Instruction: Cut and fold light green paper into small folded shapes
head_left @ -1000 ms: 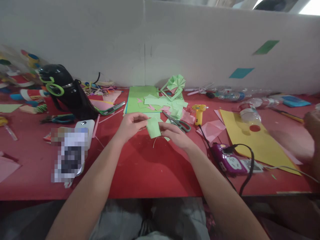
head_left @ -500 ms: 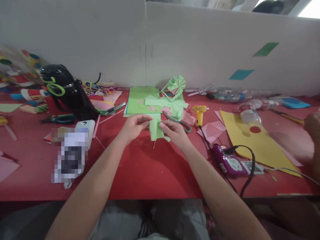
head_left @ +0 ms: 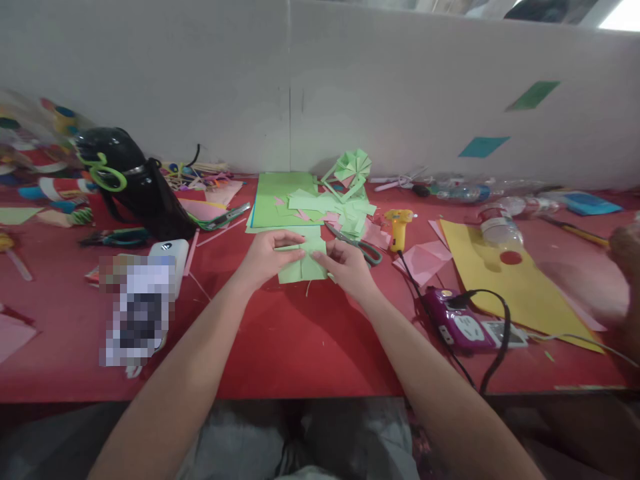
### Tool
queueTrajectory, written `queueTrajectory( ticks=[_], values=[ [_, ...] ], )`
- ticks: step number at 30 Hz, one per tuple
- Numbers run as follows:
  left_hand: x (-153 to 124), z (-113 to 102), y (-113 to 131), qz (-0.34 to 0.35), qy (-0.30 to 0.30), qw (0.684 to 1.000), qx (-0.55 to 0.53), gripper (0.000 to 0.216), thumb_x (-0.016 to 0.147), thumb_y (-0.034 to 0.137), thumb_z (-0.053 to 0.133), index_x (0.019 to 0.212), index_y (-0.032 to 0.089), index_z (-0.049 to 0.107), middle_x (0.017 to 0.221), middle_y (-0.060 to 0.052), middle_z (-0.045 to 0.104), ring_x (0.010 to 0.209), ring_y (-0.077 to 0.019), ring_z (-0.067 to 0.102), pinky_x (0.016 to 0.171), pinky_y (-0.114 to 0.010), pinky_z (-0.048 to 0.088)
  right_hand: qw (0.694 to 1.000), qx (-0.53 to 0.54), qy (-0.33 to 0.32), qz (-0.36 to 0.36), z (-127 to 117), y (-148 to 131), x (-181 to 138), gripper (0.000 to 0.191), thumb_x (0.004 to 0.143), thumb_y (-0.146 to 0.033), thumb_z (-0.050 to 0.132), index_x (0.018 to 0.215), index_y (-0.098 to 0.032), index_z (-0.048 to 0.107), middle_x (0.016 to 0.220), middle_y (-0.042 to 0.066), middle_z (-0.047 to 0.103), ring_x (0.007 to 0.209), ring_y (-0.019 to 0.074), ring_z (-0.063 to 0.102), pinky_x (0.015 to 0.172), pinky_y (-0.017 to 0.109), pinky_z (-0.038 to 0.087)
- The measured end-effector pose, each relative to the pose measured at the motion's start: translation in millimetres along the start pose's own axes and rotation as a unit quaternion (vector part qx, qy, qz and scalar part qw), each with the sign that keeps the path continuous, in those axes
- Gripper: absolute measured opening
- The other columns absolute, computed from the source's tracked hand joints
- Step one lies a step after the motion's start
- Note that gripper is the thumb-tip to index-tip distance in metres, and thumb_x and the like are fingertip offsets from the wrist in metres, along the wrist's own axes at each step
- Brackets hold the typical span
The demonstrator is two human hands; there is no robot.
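Note:
A small light-green piece of paper [head_left: 303,270] with a crease down its middle is spread between my hands, low over the red tabletop. My left hand [head_left: 267,257] grips its left side, thumb lying across the front. At the right edge my right hand [head_left: 349,265] pinches it between thumb and curled fingers. Scissors [head_left: 371,255] lie just behind my right hand, partly covered by it. Beyond my hands are light-green paper scraps [head_left: 327,203] and a folded green paper form [head_left: 353,167].
A yellow glue gun [head_left: 399,230] stands right of the scraps, its cord running to a purple power strip [head_left: 457,323]. Yellow paper [head_left: 520,287] and plastic bottles lie further right. On the left are a black bottle [head_left: 143,187] and a phone [head_left: 145,307]. A person's hand [head_left: 625,257] shows at far right.
The green paper, folded narrower and more upright before, is now opened out wider and flatter. My left thumb has moved over its front; my right hand has shifted slightly.

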State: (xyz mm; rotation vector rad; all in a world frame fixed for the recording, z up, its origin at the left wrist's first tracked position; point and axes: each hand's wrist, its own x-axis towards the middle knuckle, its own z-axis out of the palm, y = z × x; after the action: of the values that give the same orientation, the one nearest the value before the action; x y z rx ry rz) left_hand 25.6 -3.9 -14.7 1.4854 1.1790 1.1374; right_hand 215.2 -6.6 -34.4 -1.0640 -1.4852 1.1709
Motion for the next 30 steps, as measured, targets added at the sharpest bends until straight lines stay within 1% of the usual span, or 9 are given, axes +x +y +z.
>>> queueTrajectory(
  ticks=[5, 12, 17, 21, 23, 25, 26, 28, 30],
  values=[
    [-0.2, 1.1, -0.7, 0.004, 0.0, 1.0, -0.006, 0.03, 0.065, 0.032, 0.085, 0.088, 0.016, 0.075, 0.101, -0.01, 0.077, 0.1, -0.0256, 0.07, 0.085, -0.036, 0.056, 1.0, -0.007, -0.011, -0.007, -1.2, -2.0, -0.7, 0.049, 0.072, -0.06, 0.076, 0.063, -0.021, 0.047, 0.055, -0.005, 0.044, 0.05, 0.0083, 0.036, 0.047, 0.026, 0.028],
    [-0.4, -0.8, -0.2, 0.001, -0.003, 1.0, 0.009, 0.03, 0.066, 0.032, 0.085, 0.089, 0.017, 0.075, 0.102, -0.01, 0.077, 0.101, -0.0256, 0.07, 0.083, -0.036, 0.056, 1.0, -0.005, -0.013, -0.005, -2.9, -2.0, 0.0, 0.056, 0.071, -0.062, 0.076, 0.058, -0.021, 0.04, 0.053, -0.007, 0.033, 0.05, 0.0071, 0.029, 0.047, 0.025, 0.023],
    [-0.5, -0.9, 0.2, -0.003, -0.004, 1.0, 0.015, 0.031, 0.066, 0.034, 0.085, 0.089, 0.016, 0.075, 0.102, -0.009, 0.077, 0.1, -0.0253, 0.07, 0.082, -0.035, 0.056, 1.0, -0.008, -0.028, -0.004, -3.3, -2.0, 0.9, 0.056, 0.07, -0.063, 0.076, 0.058, -0.021, 0.041, 0.055, -0.007, 0.034, 0.052, 0.007, 0.028, 0.048, 0.025, 0.023],
    [-0.3, -0.4, -0.1, -0.006, 0.0, 1.0, 0.014, 0.03, 0.065, 0.033, 0.086, 0.087, 0.016, 0.075, 0.1, -0.009, 0.077, 0.099, -0.0249, 0.07, 0.082, -0.035, 0.056, 1.0, 0.002, -0.024, -0.004, -2.9, -2.0, 0.8, 0.056, 0.07, -0.06, 0.078, 0.057, -0.021, 0.04, 0.054, -0.007, 0.033, 0.052, 0.0066, 0.026, 0.049, 0.025, 0.022],
    [-0.1, -1.0, -0.9, -0.008, -0.004, 1.0, 0.012, 0.03, 0.066, 0.034, 0.085, 0.088, 0.017, 0.075, 0.102, -0.009, 0.077, 0.099, -0.0244, 0.07, 0.083, -0.035, 0.055, 1.0, 0.004, -0.025, 0.001, -2.6, -0.8, 0.6, 0.053, 0.07, -0.058, 0.078, 0.059, -0.02, 0.043, 0.054, -0.007, 0.036, 0.051, 0.0067, 0.028, 0.048, 0.025, 0.024],
    [0.3, -2.2, -2.1, -0.013, -0.017, 1.0, 0.001, 0.029, 0.069, 0.036, 0.083, 0.09, 0.017, 0.076, 0.104, -0.009, 0.076, 0.099, -0.024, 0.07, 0.085, -0.035, 0.054, 0.999, 0.008, -0.033, 0.01, -2.7, 1.4, 1.0, 0.045, 0.073, -0.057, 0.076, 0.065, -0.02, 0.052, 0.057, -0.005, 0.046, 0.051, 0.0079, 0.035, 0.049, 0.025, 0.029],
    [0.7, -2.8, -2.8, -0.017, -0.025, 0.999, -0.01, 0.029, 0.071, 0.036, 0.082, 0.092, 0.017, 0.076, 0.105, -0.009, 0.076, 0.099, -0.0237, 0.07, 0.085, -0.036, 0.054, 0.999, 0.011, -0.03, 0.013, -2.9, 2.7, 1.3, 0.041, 0.074, -0.056, 0.075, 0.072, -0.019, 0.058, 0.061, -0.003, 0.052, 0.052, 0.009, 0.041, 0.05, 0.026, 0.033],
    [1.7, -3.6, -4.1, -0.027, -0.035, 0.998, -0.037, 0.028, 0.075, 0.033, 0.078, 0.097, 0.017, 0.076, 0.107, -0.01, 0.076, 0.099, -0.0232, 0.07, 0.088, -0.037, 0.053, 1.0, 0.004, -0.001, 0.01, -3.4, 5.2, 2.0, 0.038, 0.076, -0.053, 0.074, 0.092, -0.019, 0.065, 0.074, 0.001, 0.062, 0.059, 0.0116, 0.051, 0.054, 0.027, 0.041],
    [2.7, -3.8, -4.8, -0.04, -0.035, 0.997, -0.055, 0.028, 0.075, 0.026, 0.075, 0.102, 0.017, 0.075, 0.11, -0.01, 0.076, 0.102, -0.023, 0.069, 0.091, -0.038, 0.052, 0.999, -0.023, 0.044, -0.012, -3.7, 6.3, 1.9, 0.043, 0.078, -0.05, 0.073, 0.108, -0.02, 0.065, 0.09, 0.005, 0.067, 0.068, 0.0141, 0.058, 0.06, 0.029, 0.047]
  ],
)
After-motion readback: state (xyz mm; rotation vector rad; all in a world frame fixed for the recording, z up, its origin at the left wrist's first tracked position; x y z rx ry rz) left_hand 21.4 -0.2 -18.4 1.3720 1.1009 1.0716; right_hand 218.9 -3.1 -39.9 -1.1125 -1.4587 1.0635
